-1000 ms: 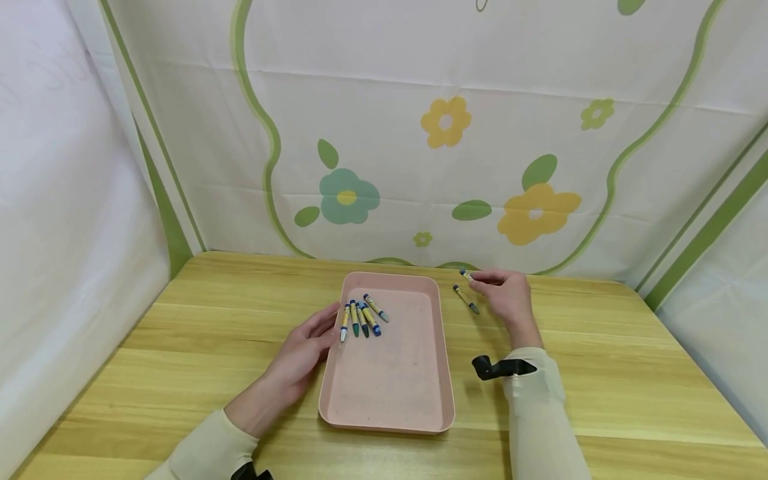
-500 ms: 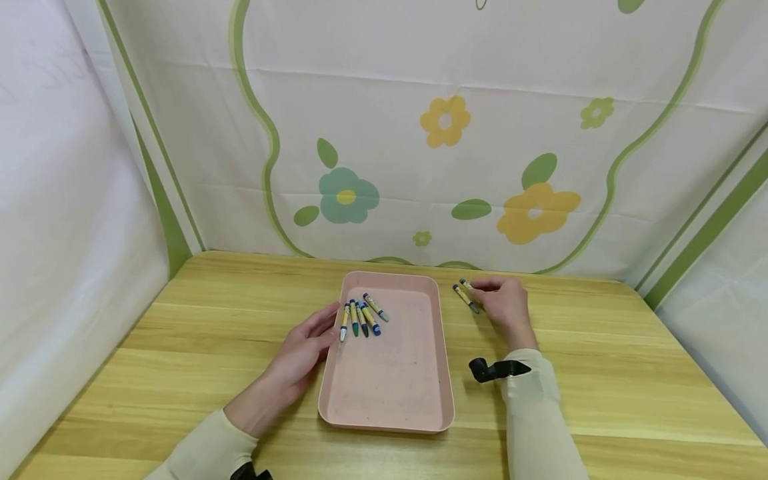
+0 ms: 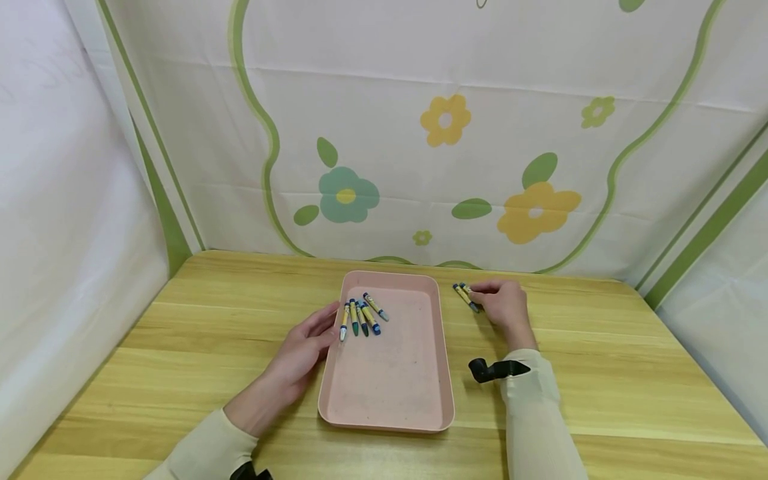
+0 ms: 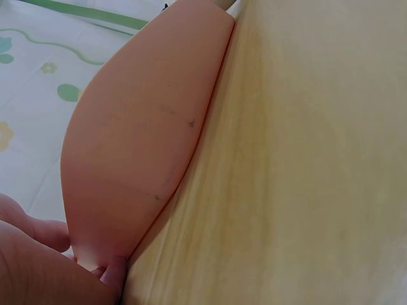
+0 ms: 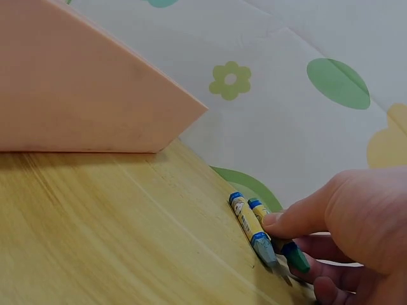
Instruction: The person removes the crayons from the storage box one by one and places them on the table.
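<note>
Two yellow-wrapped crayons [image 3: 465, 295] lie side by side on the wooden table, right of a pink tray [image 3: 447, 360]. My right hand [image 3: 481, 297] pinches them: in the right wrist view the thumb [image 5: 299, 216] lies on the crayons [image 5: 253, 230] and curled fingers sit behind them. My left hand [image 3: 312, 333] rests flat against the tray's left rim, fingers straight. In the left wrist view its fingertips [image 4: 111, 270] touch the tray wall [image 4: 140, 140]. Several crayons [image 3: 362, 317] lie in the tray's far left corner.
The wooden table [image 3: 600, 373] is walled by a floral cloth backdrop [image 3: 444, 153] behind and white sheets at both sides. A black strap [image 3: 495, 369] sits on my right wrist. The tray's near half holds nothing.
My right hand brought the crayon it held down and nearer, beside the one lying on the table, and now pinches both. The left hand and tray have not moved.
</note>
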Tool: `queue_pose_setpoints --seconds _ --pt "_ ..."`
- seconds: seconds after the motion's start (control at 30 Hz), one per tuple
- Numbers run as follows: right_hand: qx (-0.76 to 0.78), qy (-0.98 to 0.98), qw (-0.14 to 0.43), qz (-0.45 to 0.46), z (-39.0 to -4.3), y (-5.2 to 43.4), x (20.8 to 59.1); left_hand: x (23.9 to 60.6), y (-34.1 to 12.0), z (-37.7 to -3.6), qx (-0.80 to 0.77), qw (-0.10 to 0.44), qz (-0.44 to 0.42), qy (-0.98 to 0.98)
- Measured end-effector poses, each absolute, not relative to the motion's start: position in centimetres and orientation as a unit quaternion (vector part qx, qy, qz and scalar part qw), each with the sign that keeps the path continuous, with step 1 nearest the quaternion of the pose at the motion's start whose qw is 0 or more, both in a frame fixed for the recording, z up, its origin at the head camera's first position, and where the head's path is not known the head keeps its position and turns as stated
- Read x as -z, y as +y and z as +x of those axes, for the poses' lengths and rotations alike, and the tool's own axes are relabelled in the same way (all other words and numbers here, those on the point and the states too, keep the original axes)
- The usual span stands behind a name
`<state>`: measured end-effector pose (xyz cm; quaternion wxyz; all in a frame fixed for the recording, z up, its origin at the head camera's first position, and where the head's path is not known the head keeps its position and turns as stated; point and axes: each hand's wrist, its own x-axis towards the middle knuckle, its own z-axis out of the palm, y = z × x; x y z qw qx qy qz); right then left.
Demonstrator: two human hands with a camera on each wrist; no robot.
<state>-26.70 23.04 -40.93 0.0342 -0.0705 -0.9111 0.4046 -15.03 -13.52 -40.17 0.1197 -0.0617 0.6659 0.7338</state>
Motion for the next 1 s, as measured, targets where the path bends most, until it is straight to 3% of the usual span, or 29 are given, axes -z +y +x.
queue_pose_setpoints --seconds 1.0 --pt "-0.456 -0.887 0.024 -0.065 -26.3 22.7 39.9 40.3 -13.5 -14.9 -0.735 0.115 -0.06 0.665"
